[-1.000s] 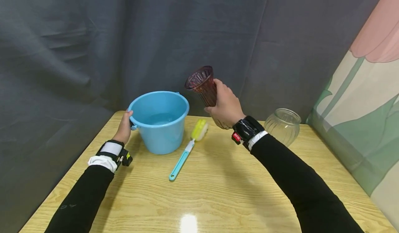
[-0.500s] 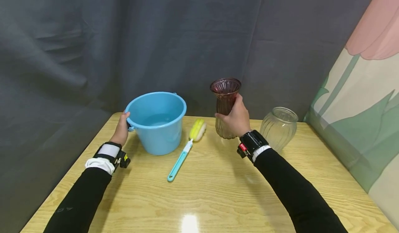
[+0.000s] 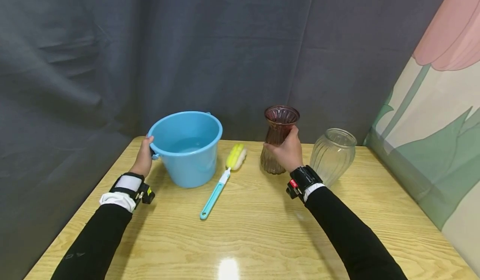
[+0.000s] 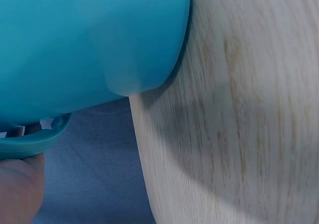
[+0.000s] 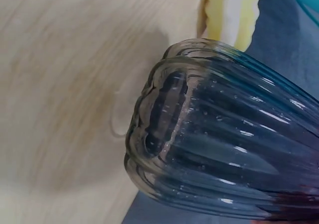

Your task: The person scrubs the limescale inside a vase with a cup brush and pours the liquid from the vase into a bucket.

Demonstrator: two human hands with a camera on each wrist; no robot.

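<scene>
A blue bucket [image 3: 187, 155] with water in it stands at the back left of the wooden table [image 3: 243, 230]. My left hand [image 3: 144, 157] grips its rim at the handle lug; in the left wrist view a finger [image 4: 17, 189] sits under that lug beside the bucket wall [image 4: 89, 40]. My right hand [image 3: 286, 151] grips the waist of a dark red ribbed glass vase [image 3: 280, 119], held upright at the table's surface. The right wrist view shows the vase's ribbed base [image 5: 224, 144] close over the wood; I cannot tell whether it touches.
A yellow sponge brush with a teal handle [image 3: 221, 180] lies between bucket and vase. A clear ribbed glass jar [image 3: 333, 153] stands just right of the vase. Dark cloth hangs behind the table, and a patterned panel stands along the right.
My right hand has brought the red vase from tilted in the air near the bucket, rightward and down, to upright at the table beside the clear jar. The left hand stays on the bucket.
</scene>
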